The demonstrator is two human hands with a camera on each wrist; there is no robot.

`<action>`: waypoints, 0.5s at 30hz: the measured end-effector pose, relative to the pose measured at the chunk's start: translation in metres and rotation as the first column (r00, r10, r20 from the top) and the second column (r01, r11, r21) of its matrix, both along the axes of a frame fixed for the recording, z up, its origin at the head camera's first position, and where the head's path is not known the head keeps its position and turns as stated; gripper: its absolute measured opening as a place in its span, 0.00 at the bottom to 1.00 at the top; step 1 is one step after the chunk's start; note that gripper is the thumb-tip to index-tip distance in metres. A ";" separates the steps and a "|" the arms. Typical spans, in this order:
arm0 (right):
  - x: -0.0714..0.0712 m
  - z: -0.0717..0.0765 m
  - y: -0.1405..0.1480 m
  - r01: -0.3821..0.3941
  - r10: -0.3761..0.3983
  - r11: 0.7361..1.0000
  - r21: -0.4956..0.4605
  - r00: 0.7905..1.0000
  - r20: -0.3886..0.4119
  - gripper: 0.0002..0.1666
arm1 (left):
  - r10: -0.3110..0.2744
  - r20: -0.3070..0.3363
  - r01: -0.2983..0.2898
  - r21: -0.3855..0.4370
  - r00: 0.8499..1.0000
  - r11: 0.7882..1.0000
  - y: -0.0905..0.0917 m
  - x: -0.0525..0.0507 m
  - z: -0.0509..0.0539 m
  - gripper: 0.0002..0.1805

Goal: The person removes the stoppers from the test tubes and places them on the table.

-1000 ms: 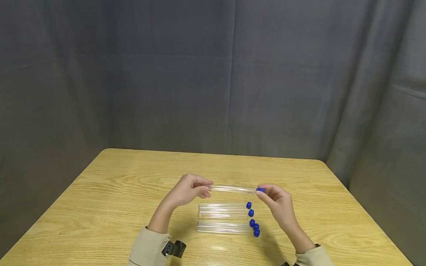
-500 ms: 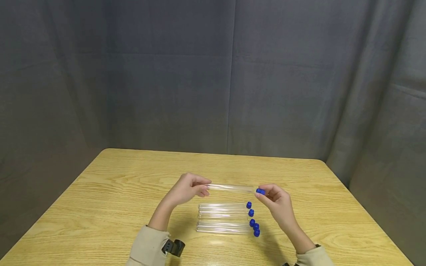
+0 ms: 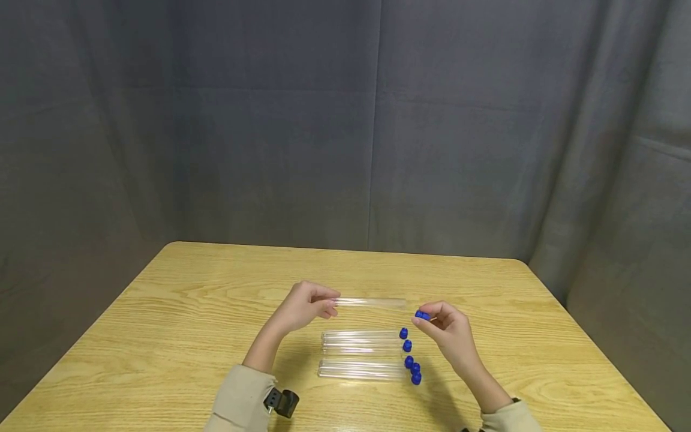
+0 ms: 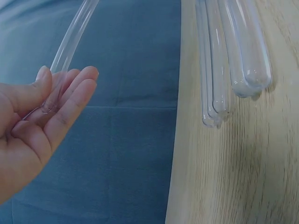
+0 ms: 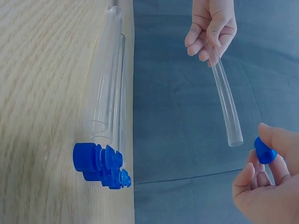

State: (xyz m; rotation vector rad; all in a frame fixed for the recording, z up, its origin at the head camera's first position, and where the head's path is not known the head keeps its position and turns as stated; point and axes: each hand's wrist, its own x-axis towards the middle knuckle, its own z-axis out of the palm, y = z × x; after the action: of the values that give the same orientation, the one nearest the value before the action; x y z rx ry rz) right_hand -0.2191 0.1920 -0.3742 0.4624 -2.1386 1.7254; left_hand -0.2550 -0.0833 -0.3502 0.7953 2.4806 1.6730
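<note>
My left hand [image 3: 303,307] pinches a clear test tube [image 3: 372,302] by its rounded end, holding it level above the table. In the right wrist view the tube's open mouth points toward my right hand [image 3: 452,333]. Between thumb and fingers the right hand pinches a blue cap [image 5: 265,151], a short gap away from the tube's mouth. Below them several more clear test tubes [image 3: 360,350] lie side by side, also seen from their rounded ends in the left wrist view. Several blue caps [image 3: 407,345] stand by those tubes' right ends.
The wooden table [image 3: 178,336] spreads out around the tubes. Behind it hangs a dark grey curtain [image 3: 270,150], which also closes in both sides. A black wrist camera [image 3: 283,402] is strapped at the left sleeve.
The cap and the tube have come apart. My left hand has drawn the tube slightly left, while my right hand with the cap has dipped a little, opening a gap between them.
</note>
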 end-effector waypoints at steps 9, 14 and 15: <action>0.001 0.000 0.001 0.004 -0.004 1.000 0.005 0.999 0.040 0.08 | 0.009 0.013 -0.009 -0.009 1.000 1.000 0.002 -0.005 -0.003 0.13; 0.002 -0.001 0.002 -0.001 0.001 1.000 0.011 0.998 0.058 0.08 | 0.021 0.015 -0.020 -0.021 1.000 1.000 0.004 -0.007 -0.006 0.13; 0.002 -0.001 0.003 -0.003 0.002 1.000 0.013 0.998 0.059 0.08 | 0.023 0.016 -0.022 -0.022 1.000 1.000 0.004 -0.007 -0.007 0.13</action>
State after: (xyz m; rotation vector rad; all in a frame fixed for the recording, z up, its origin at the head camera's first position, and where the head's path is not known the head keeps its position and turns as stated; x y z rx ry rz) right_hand -0.2166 0.1945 -0.3754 0.4223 -2.1929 1.7478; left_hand -0.2623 -0.0792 -0.3570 0.7514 2.5015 1.6496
